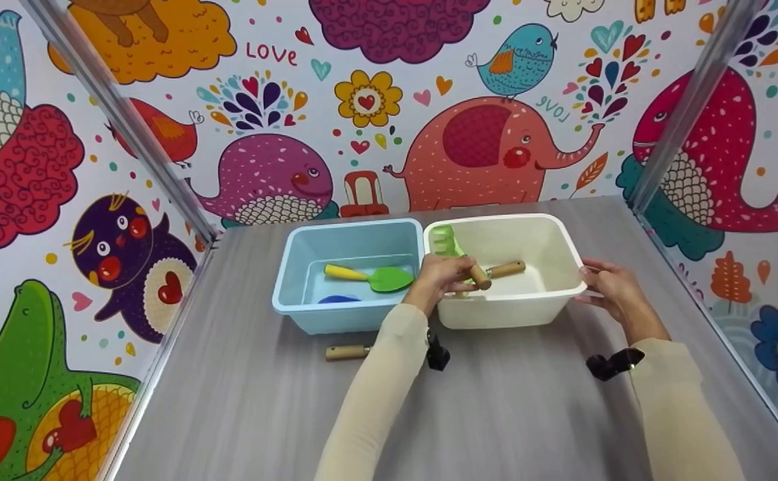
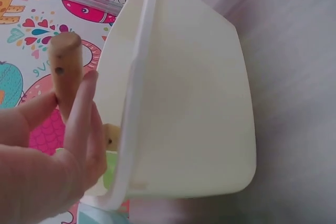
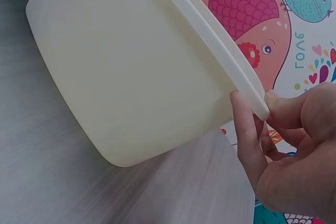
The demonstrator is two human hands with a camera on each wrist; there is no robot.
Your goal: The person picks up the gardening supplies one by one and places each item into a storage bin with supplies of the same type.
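Note:
My left hand holds a tool by its wooden handle over the near left part of a white bin. A green pronged rake head shows in line with that handle, beyond the fingers. Inside the white bin lies another wooden handle, its far end hidden behind the held one. My right hand pinches the bin's right front corner, thumb on top and fingers under the rim.
A light blue bin stands against the white one's left side, with a yellow-handled green trowel and a blue piece inside. On the table before it lies a wooden handle, partly behind my left sleeve. Patterned walls enclose the table.

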